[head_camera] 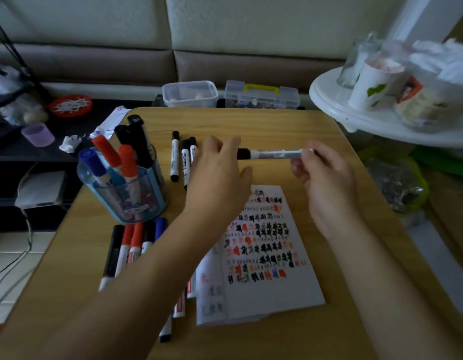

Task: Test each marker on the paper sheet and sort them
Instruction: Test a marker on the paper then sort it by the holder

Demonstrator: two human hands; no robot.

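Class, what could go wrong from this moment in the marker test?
The right hand pinches the marker by its tail only; it may slip when the left hand pulls the cap. The left forearm hangs over the row of markers and could scatter them. The paper sheet is crowded; new strokes may be unreadable.

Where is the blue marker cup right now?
In the head view the cup stands on the left of the table, just left of the left hand, with a row of markers lying in front of it.

Print on markers (174,157) blurred, nothing legible
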